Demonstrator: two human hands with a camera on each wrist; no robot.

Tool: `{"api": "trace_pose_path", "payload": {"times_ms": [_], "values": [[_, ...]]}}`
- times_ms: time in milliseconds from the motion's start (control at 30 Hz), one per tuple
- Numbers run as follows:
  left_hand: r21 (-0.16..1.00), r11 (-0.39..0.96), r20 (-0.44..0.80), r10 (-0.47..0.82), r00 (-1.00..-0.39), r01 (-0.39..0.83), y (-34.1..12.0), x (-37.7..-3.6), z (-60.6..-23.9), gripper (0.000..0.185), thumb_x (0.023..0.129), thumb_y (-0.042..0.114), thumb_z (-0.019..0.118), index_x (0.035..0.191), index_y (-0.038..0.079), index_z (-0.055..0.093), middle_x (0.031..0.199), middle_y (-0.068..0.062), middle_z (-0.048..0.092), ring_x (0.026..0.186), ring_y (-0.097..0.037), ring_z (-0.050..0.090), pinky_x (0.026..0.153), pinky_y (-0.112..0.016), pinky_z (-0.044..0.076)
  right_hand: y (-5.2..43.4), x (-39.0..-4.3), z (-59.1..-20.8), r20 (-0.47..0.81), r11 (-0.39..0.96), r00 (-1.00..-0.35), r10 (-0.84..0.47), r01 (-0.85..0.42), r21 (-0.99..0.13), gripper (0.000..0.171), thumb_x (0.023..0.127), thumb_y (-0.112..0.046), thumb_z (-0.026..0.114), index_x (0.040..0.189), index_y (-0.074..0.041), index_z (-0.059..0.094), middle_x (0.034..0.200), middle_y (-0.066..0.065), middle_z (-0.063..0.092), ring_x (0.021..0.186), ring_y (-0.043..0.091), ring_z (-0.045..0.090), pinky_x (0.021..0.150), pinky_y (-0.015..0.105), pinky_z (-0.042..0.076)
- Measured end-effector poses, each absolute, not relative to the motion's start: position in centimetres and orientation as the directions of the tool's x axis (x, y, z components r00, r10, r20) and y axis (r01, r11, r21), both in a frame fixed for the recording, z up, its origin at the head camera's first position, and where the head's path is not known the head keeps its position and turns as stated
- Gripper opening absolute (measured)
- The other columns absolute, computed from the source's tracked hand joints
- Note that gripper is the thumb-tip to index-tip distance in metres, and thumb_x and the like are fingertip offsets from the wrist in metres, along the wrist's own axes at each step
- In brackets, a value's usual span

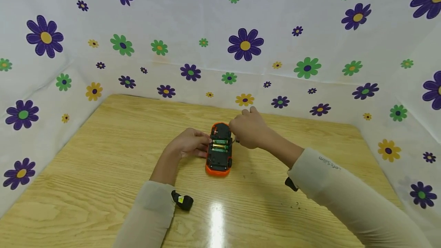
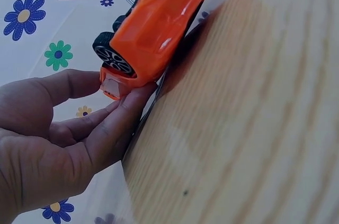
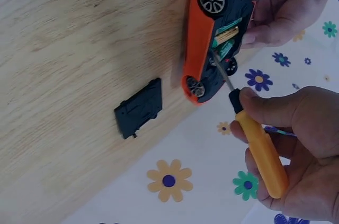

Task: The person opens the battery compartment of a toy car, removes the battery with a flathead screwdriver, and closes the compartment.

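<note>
At the middle of the table (image 1: 103, 144), I see the left hand (image 1: 191, 142) pinching the upturned toy car (image 1: 218, 159); the right hand (image 1: 250, 128) closes around a screwdriver (image 3: 262, 152), probably prying batteries (image 1: 219, 147); next needs gentle lifting.

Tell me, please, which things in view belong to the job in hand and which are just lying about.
Job:
car, in the left hand
screwdriver, in the right hand
batteries, inside the car
black cover, loose on the table, probably the car's

Just about:
dark specks on the table
flowered cloth, a backdrop
</note>
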State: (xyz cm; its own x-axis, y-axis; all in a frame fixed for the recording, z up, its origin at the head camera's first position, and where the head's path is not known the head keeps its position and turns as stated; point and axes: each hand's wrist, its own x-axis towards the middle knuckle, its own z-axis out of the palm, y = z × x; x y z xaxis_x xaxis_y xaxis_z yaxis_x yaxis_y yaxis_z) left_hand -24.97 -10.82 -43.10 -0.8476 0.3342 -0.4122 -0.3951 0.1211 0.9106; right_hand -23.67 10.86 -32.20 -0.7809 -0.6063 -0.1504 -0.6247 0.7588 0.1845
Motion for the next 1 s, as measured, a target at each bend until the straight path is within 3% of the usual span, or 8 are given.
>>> {"api": "trace_pose_path", "payload": {"times_ms": [167, 567, 767, 867, 1000], "values": [[0.911, 0.127, -0.413, 0.334, -0.847, -0.393, -10.9, -25.0, -43.1, 0.035, 0.102, 0.006, 0.06, 0.135, -0.007, 0.059, 0.113, -0.023, 0.068, 0.092, -0.028, 0.071, 0.079, -0.039, 0.065, 12.3, -24.2, -33.1, -0.121, 0.788, -0.786, -0.607, -0.615, 0.042, 0.013, 0.095, -0.019, 0.076, 0.082, -0.018, 0.074, 0.072, -0.009, 0.062, 0.073, 0.021, 0.047, 0.072, 0.037, 0.029], [0.908, 0.13, -0.418, 0.331, -0.846, -0.398, -11.0, -25.0, -43.1, 0.039, 0.103, 0.007, 0.059, 0.138, -0.008, 0.056, 0.115, -0.024, 0.067, 0.093, -0.027, 0.071, 0.079, -0.039, 0.065, 16.3, -23.9, -36.0, 0.036, 0.777, -0.811, -0.583, -0.571, -0.264, 0.004, 0.095, -0.02, 0.076, 0.094, -0.016, 0.077, 0.092, -0.006, 0.076, 0.088, 0.019, 0.066, 0.076, 0.04, 0.042], [0.908, 0.128, -0.418, 0.329, -0.847, -0.399, -11.1, -25.0, -43.1, 0.039, 0.102, 0.007, 0.06, 0.138, -0.008, 0.057, 0.114, -0.022, 0.068, 0.092, -0.026, 0.071, 0.079, -0.039, 0.065, 17.2, -24.0, -37.1, 0.054, 0.749, -0.822, -0.566, -0.541, -0.383, 0.006, 0.097, -0.018, 0.073, 0.098, -0.014, 0.077, 0.094, -0.004, 0.076, 0.092, 0.02, 0.068, 0.089, 0.048, 0.05], [0.907, 0.128, -0.419, 0.331, -0.845, -0.4, -11.1, -25.0, -43.2, 0.038, 0.102, 0.007, 0.059, 0.137, -0.007, 0.057, 0.114, -0.023, 0.068, 0.093, -0.027, 0.071, 0.079, -0.038, 0.064, 17.5, -24.0, -37.6, 0.046, 0.736, -0.828, -0.559, -0.522, -0.432, 0.006, 0.098, -0.016, 0.072, 0.099, -0.012, 0.076, 0.094, -0.004, 0.075, 0.09, 0.019, 0.068, 0.085, 0.044, 0.056], [0.906, 0.13, -0.422, 0.33, -0.844, -0.402, -11.0, -25.0, -43.3, 0.038, 0.102, 0.007, 0.059, 0.136, -0.008, 0.058, 0.114, -0.023, 0.068, 0.094, -0.027, 0.07, 0.079, -0.038, 0.064, 17.9, -24.1, -38.0, 0.032, 0.724, -0.835, -0.549, -0.494, -0.48, 0.006, 0.098, -0.015, 0.072, 0.099, -0.012, 0.076, 0.093, -0.004, 0.073, 0.087, 0.016, 0.064, 0.08, 0.039, 0.055]]}}
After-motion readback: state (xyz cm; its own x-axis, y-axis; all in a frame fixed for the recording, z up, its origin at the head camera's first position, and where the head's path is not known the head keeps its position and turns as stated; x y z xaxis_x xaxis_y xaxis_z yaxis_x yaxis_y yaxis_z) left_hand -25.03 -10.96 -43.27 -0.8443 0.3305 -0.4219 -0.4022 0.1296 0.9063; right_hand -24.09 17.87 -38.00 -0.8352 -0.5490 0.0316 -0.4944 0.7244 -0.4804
